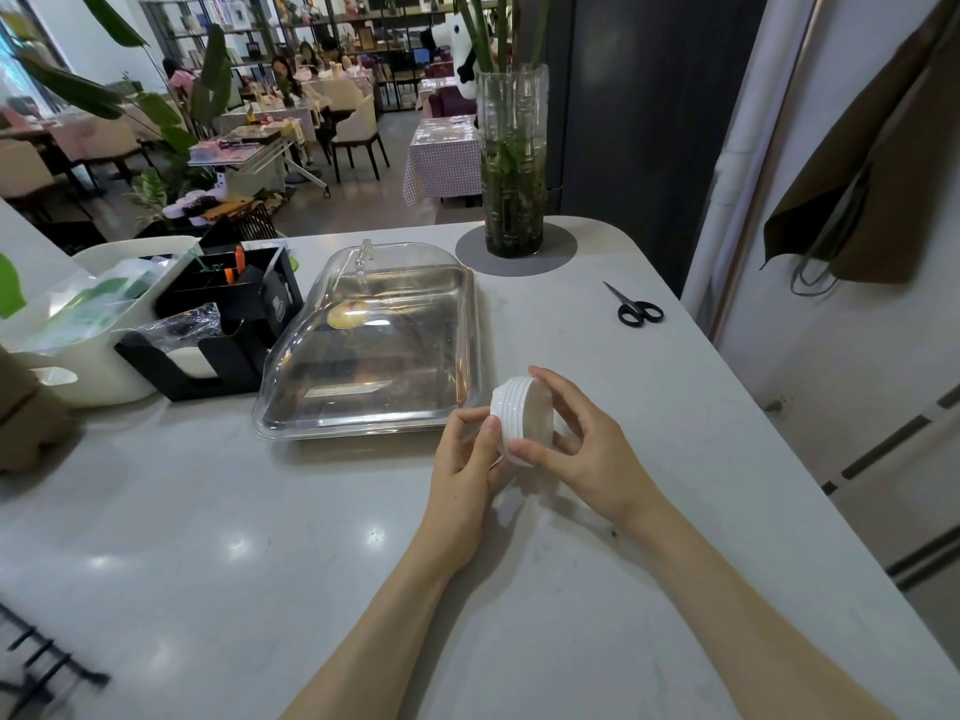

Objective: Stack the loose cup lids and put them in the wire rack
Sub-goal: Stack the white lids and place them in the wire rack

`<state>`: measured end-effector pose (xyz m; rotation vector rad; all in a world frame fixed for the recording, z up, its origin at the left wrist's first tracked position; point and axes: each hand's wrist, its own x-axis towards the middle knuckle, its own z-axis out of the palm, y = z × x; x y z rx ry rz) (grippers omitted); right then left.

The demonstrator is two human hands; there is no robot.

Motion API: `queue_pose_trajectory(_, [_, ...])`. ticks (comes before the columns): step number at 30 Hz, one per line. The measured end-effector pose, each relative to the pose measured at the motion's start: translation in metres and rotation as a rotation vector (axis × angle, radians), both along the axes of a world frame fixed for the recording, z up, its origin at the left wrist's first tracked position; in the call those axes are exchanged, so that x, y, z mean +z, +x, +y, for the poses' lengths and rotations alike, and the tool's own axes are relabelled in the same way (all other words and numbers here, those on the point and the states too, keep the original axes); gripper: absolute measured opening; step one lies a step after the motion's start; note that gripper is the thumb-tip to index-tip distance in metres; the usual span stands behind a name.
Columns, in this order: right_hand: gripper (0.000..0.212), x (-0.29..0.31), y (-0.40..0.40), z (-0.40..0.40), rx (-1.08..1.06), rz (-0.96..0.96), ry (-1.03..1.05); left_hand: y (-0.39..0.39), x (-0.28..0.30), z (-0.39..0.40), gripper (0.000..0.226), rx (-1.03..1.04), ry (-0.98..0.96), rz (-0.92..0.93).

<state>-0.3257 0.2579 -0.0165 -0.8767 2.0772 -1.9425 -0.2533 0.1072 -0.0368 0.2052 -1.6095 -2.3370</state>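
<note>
A stack of several white cup lids (522, 415) is held on its side just above the pale counter, right of the tray's near corner. My left hand (467, 459) pinches the stack's near left rim with thumb and fingers. My right hand (582, 439) cups the stack from the right, with fingertips on its top and bottom edges. Black wire bars, possibly the wire rack (36, 662), show at the bottom left corner, mostly cut off by the frame.
A metal tray under a clear dome cover (374, 345) sits left of the hands. Black organiser (228, 314) and white bin (98, 324) stand further left. Scissors (636, 306) lie at the right; a glass vase (513, 163) stands at the back. The counter edge runs along the right.
</note>
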Motion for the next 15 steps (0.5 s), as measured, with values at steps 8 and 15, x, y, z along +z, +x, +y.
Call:
queue_pose_trajectory(8, [0.07,0.0082,0.0006,0.0056,0.014,0.133,0.103,0.0015,0.0035,0.0023,0.045,0.019,-0.02,-0.013])
queue_pose_trajectory(15, [0.078,0.0109,-0.0012,0.008,0.024,0.152,0.169,0.0026,0.0048,0.0022,0.034,-0.008,-0.04,-0.01])
